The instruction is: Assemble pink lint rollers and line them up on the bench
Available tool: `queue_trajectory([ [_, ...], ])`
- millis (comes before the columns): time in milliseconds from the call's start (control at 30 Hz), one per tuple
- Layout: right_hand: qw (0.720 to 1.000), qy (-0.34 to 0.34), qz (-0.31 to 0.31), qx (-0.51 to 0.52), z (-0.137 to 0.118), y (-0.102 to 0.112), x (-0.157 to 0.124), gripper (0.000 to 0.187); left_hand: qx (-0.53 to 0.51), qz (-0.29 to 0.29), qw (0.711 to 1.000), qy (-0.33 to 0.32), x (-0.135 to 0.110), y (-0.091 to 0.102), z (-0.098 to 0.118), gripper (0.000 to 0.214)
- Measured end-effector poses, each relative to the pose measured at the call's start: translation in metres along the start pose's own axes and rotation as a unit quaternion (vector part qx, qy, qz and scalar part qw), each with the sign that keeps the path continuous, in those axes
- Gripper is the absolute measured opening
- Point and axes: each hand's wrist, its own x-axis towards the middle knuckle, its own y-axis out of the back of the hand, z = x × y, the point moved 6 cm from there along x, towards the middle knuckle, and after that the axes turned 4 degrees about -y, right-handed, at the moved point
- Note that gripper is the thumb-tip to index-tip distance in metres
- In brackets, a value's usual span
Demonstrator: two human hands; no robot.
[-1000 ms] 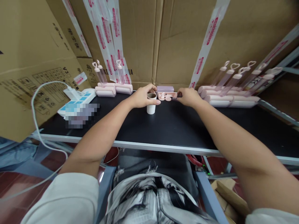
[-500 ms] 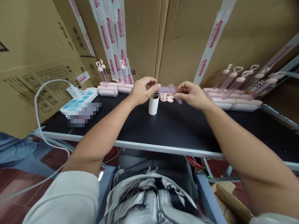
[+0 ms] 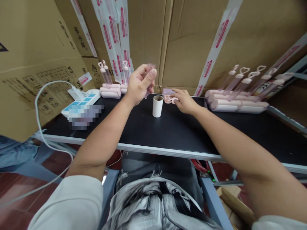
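Observation:
My left hand [image 3: 139,83] is raised above the black table [image 3: 168,131], its fingers closed around a clear pink tube [image 3: 149,69] held upright. A white cardboard roll [image 3: 157,106] stands on end just right of and below that hand. My right hand [image 3: 183,100] rests low on the table behind the roll, fingertips on small pink heart-shaped caps [image 3: 169,99] beside a pink case [image 3: 168,92]; I cannot tell whether it grips one.
Pink rollers with heart-topped tubes lie at the back left [image 3: 112,91] and in a row at the back right [image 3: 237,103]. A white power strip [image 3: 80,100] with a cable sits at the left. Taped cardboard boxes [image 3: 187,41] wall in the back.
The clear pink tube passed from my right hand to my left, which lifted it up. My right hand dropped back to the small pink caps behind the roll.

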Motion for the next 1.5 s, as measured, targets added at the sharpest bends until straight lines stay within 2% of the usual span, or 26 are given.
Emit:
queue_trajectory([
  [100,0.997,-0.028,-0.068,-0.04,0.015,-0.019,0.001,0.043,-0.006,0.003,1.0,0.006,0.002,0.005,-0.01,0.066],
  [233,0.993,-0.032,-0.095,-0.064,0.016,-0.028,0.0,0.047,-0.011,-0.011,1.0,0.004,-0.001,0.002,-0.013,0.066],
  [500,0.995,-0.016,-0.056,-0.086,0.018,-0.022,0.002,0.05,0.014,-0.045,0.999,-0.012,-0.003,-0.002,-0.018,0.062],
  [733,0.993,-0.016,-0.081,-0.087,0.008,-0.019,0.004,0.052,-0.034,-0.055,0.998,0.021,-0.003,-0.002,-0.026,0.064],
  [900,0.99,-0.013,-0.104,-0.098,0.008,-0.021,0.005,0.043,-0.05,-0.061,0.996,0.039,-0.004,-0.002,-0.029,0.064],
  [1000,0.99,-0.036,-0.099,-0.096,0.01,-0.015,0.005,0.035,-0.053,-0.081,0.994,0.045,-0.005,-0.002,-0.025,0.063],
  [1100,0.993,-0.065,-0.058,-0.079,0.008,0.001,0.004,0.027,-0.042,-0.111,0.992,0.039,-0.008,-0.004,-0.017,0.055],
  [1200,0.995,-0.082,0.055,-0.001,0.001,0.027,0.0,0.021,-0.014,-0.132,0.991,0.016,-0.011,-0.007,-0.009,0.044],
  [1267,0.981,-0.094,0.137,0.099,-0.007,0.044,-0.005,0.016,0.005,-0.138,0.99,0.003,-0.012,-0.009,-0.006,0.043],
  [1333,0.956,-0.097,0.193,0.2,-0.019,0.055,-0.012,0.014,0.024,-0.15,0.988,-0.004,-0.014,-0.012,-0.005,0.043],
  [1400,0.932,-0.083,0.221,0.275,-0.037,0.06,-0.018,0.025,0.044,-0.167,0.985,-0.008,-0.017,-0.017,-0.004,0.042],
  [1500,0.905,-0.063,0.23,0.351,-0.063,0.063,-0.024,0.045,0.062,-0.186,0.981,-0.015,-0.019,-0.021,0.001,0.044],
])
